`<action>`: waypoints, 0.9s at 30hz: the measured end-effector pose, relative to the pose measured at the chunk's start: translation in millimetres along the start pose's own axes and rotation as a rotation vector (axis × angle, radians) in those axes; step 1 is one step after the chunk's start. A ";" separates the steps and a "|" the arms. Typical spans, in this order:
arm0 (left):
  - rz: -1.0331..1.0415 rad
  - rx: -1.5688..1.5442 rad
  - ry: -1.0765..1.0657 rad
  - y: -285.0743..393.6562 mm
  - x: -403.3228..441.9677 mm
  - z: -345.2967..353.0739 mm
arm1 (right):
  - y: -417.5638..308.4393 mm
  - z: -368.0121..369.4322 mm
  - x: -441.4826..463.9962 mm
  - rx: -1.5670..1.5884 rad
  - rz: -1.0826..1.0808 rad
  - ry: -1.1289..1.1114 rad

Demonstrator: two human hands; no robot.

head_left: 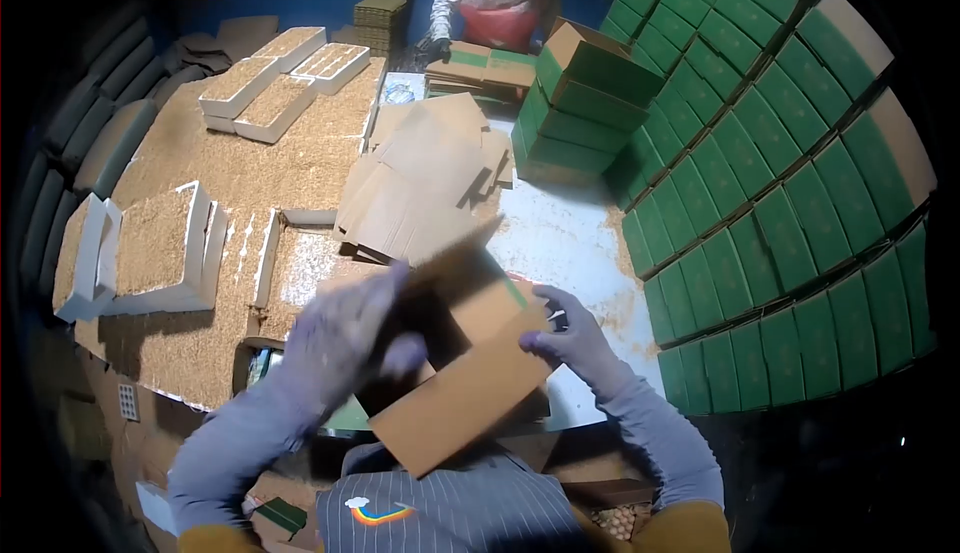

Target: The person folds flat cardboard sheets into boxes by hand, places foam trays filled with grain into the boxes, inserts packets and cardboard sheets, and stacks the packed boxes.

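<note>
An open brown cardboard box is tilted in front of my striped apron, its flaps up and its dark inside showing. My right hand, in a pale purple glove, grips the box's right side with the thumb over the near flap. At the box's left side is my left hand, gloved too and slightly blurred, thumb and fingers apart. Whether it touches the box I cannot tell. Flattened cardboard sheets lie in a loose pile just beyond the box.
Green boxes stand in tall rows on the right. More open green boxes are stacked at the back, near another person. White trays of brown grain-like material sit on the left, over a table covered with it.
</note>
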State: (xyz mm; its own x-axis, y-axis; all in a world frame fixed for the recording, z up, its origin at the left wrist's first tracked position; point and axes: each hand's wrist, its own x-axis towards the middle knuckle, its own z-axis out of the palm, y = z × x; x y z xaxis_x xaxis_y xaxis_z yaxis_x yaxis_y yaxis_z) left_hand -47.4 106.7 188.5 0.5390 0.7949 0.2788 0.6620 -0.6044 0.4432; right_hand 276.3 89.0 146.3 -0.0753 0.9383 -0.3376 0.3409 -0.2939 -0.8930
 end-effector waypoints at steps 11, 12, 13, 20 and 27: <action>-0.409 -0.491 0.347 -94.8 -52.7 61.8 | -33.1 -24.2 47.3 0.279 -0.420 -0.225; -0.405 -0.292 0.404 -123.7 -59.8 123.6 | -20.3 -29.0 61.2 0.082 -0.437 -0.196; -0.416 -0.089 0.462 -152.6 -66.5 184.9 | -8.2 -33.2 75.2 -0.115 -0.455 -0.166; -0.891 -0.678 0.926 -203.1 -144.5 74.9 | 26.8 3.3 75.7 -0.263 -0.242 -0.003; -1.338 -0.556 1.602 -413.3 -164.9 -11.0 | 40.0 25.5 85.1 -0.210 -0.306 0.116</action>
State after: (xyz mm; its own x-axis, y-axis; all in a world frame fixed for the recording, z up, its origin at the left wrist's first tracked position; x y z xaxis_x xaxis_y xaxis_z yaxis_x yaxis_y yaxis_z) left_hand -415.7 226.0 -31.4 -0.9734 0.1506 -0.1724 -0.1679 0.0421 0.9849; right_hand 259.7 152.5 74.2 -0.1009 0.9947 -0.0187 0.5044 0.0350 -0.8628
